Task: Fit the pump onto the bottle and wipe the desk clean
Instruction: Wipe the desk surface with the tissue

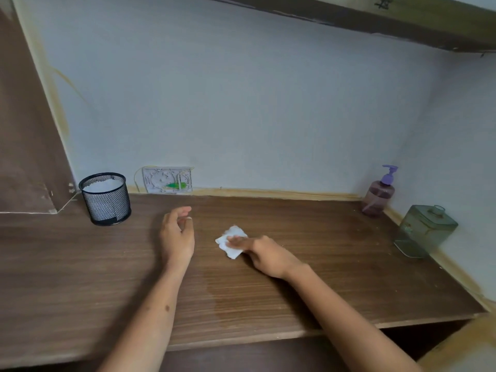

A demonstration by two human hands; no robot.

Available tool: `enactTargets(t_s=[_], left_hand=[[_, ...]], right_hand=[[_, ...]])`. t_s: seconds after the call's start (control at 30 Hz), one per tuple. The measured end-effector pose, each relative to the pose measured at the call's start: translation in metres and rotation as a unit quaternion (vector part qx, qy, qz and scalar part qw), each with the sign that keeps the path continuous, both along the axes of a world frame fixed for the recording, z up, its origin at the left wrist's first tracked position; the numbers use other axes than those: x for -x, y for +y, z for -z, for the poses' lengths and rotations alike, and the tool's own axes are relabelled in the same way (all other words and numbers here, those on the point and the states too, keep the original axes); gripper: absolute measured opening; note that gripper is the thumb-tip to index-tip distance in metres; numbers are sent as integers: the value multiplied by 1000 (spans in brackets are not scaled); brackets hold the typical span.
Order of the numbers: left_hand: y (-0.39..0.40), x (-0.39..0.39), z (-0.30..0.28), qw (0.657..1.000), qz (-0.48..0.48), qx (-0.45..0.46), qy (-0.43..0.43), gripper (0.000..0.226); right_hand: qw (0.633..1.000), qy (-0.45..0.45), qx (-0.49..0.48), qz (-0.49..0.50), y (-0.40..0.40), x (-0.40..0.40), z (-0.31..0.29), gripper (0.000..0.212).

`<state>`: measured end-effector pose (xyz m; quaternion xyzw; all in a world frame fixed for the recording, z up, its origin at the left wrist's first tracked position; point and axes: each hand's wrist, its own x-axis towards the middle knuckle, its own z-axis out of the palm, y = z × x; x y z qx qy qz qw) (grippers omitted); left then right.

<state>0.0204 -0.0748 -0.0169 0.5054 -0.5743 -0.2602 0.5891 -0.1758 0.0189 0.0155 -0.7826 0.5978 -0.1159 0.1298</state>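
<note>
head view | right hand (264, 255) presses tissue (231, 240) flat mid-desk (335, 264) | left hand (177, 232) loosely curled, holding nothing | pump (388, 175) already on bottle (378, 197), far right corner | risk: thin tissue bunches, smearing damp patch (236, 296) near front edge

My right hand (264, 255) flat on the tissue (231, 240) mid-desk (335, 264), my left hand (177, 234) just left of it, mesh cup (105, 198) far back left, pump bottle (378, 194) back right, lidded box (425, 229) before it
</note>
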Motion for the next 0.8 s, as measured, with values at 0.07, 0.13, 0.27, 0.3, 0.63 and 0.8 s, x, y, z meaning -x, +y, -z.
enactTargets(t_s=[0.07,0.13,0.27,0.3,0.63,0.8], left_hand=[[1,0,0,1000,-1,3,0,27],[1,0,0,1000,-2,6,0,27],[0,0,2,1000,1,8,-1,26],[-1,-1,2,1000,2,9,-1,26],[-2,0,3,1000,2,-1,-10,26],[-3,-1,4,1000,-1,0,-8,26]], right_hand=[[1000,3,5,16,12,20,-5,54],[999,0,13,46,25,41,-9,50],[987,2,10,160,51,94,-12,51],[978,11,5,206,57,104,-11,54],[879,-19,39,475,80,64,2,37],[935,-21,50,350,61,-15,-3,49]])
